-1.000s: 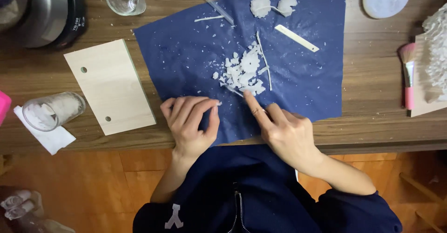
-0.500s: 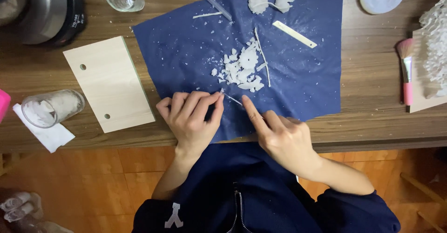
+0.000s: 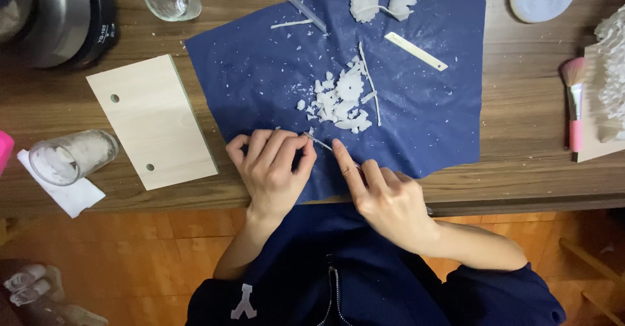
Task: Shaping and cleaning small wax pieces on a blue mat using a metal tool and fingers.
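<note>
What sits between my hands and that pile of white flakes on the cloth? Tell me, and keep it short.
Nothing visible blocks it. Between the left hand, the right hand and the pile of white flakes lies only the blue cloth with a few scattered crumbs. The thin tool held between the hands points toward the pile.

Your thin pale stick (image 3: 319, 143) lies slanted on the blue cloth (image 3: 430, 117). White flakes (image 3: 340, 99) sit piled just beyond it.

**A wooden counter over a warm floor**

I sit at a brown wooden counter (image 3: 521, 170) with visible grain and a straight front edge. Below it I see an orange-brown wooden floor (image 3: 130, 248), laid in planks. The light is soft and even, with faint shadows.
</note>
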